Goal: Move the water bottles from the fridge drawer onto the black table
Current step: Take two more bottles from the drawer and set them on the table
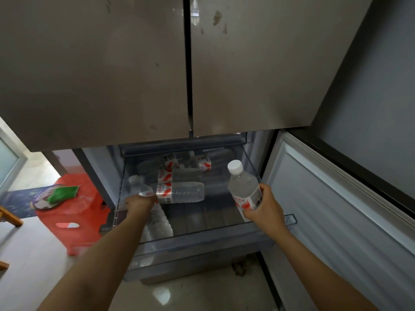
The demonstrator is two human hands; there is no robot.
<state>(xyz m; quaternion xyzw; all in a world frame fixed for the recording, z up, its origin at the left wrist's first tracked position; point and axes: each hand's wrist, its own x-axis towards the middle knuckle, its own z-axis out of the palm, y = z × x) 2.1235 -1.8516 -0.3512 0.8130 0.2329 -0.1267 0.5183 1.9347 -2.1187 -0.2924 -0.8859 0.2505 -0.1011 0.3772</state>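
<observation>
Stool: a red stool (74, 212) stands at the far left, blurred; a green packet (64, 193) lies on it, over a round thing I cannot make out.
Left hand: the left hand (140, 204) reaches into the drawer and grips the left bottle (160, 223) round its middle. The fingers curl behind it with their tips hidden, and the whole hand is smeared.
Left bottle: tilted in the drawer's front left corner, cap end away from the camera, label mostly covered by the hand.
Drawer: the fridge drawer (202, 235) is pulled out; its clear front wall blurs whatever sits low behind it.
Lying bottles: one lying bottle (182, 192) rests on its side mid-drawer, just beside the left hand. More bottles (177, 163) lie behind it, dim under the upper doors (94, 63); I cannot count them.
Right hand: the right hand (262, 209) holds the right bottle (243, 187) above the drawer's right side. The fingers wrap round its lower half, and its base is hidden.
Door: an open door (336, 209) at the right, cut off by the edge.
</observation>
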